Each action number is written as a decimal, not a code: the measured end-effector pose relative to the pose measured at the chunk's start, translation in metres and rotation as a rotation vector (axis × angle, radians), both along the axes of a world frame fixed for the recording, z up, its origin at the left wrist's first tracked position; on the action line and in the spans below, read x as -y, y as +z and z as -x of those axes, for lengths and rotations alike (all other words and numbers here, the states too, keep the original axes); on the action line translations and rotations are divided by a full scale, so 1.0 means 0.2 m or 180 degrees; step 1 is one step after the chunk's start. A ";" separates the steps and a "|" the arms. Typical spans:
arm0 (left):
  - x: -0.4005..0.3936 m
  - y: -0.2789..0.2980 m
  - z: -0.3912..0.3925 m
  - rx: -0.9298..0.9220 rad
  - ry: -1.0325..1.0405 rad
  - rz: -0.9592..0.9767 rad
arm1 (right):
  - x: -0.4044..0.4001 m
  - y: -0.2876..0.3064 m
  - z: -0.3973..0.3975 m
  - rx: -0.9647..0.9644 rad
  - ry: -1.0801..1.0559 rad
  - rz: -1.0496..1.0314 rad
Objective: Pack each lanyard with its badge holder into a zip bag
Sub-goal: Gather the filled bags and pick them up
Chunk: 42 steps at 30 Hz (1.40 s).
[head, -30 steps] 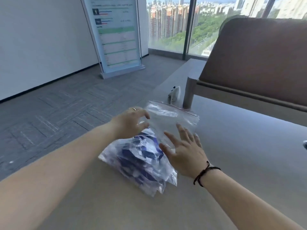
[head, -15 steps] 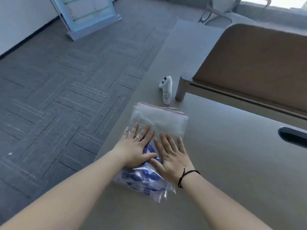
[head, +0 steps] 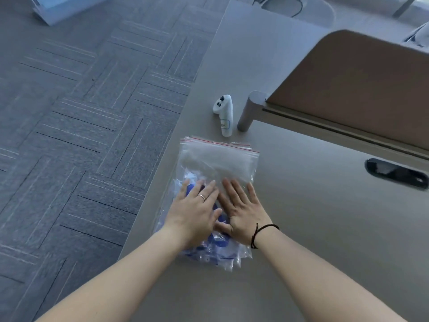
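Note:
A clear zip bag (head: 218,159) with a red-lined seal strip at its far end lies flat on the grey table (head: 313,228), close to the table's left edge. Blue lanyards with clear badge holders (head: 217,246) fill its near half. My left hand (head: 197,212) and my right hand (head: 241,212) lie side by side, palms down with fingers spread, pressing on the filled part of the bag. The far half of the bag looks flat. Whether the seal is closed is not clear.
A white handheld controller (head: 224,117) lies just beyond the bag. To its right stands a brown desk divider (head: 362,89) on a grey post (head: 249,111). A dark cable slot (head: 395,173) is set in the table at the right. Carpet floor (head: 81,124) drops off on the left.
My hands went from lifting and holding the bag's upper part to lying flat on its filled part. The view tilted down, and the bag now lies flatter.

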State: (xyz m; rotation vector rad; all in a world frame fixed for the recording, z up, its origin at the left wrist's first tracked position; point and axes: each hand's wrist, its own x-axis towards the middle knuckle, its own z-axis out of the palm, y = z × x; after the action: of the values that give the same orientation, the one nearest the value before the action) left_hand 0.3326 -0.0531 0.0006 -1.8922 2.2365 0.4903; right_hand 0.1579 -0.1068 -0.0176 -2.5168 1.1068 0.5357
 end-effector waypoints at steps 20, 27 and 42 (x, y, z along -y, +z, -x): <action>-0.12 -0.05 -0.02 -0.0136 0.0109 -0.0342 | -0.34 -0.10 0.06 0.0351 -0.0830 0.0206; -0.10 -0.01 -0.05 -0.0306 0.0268 -0.0501 | -0.32 -0.01 0.05 0.0483 -0.0855 -0.0088; -0.14 0.10 -0.23 -0.1705 0.3600 -0.0681 | -0.30 0.14 -0.15 0.2159 -0.5299 -0.1162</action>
State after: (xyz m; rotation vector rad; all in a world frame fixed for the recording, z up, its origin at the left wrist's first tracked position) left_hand 0.3777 -0.0254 0.0213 -2.9696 0.9479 1.4242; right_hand 0.1872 -0.0467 0.0104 -0.6950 1.9292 -0.4994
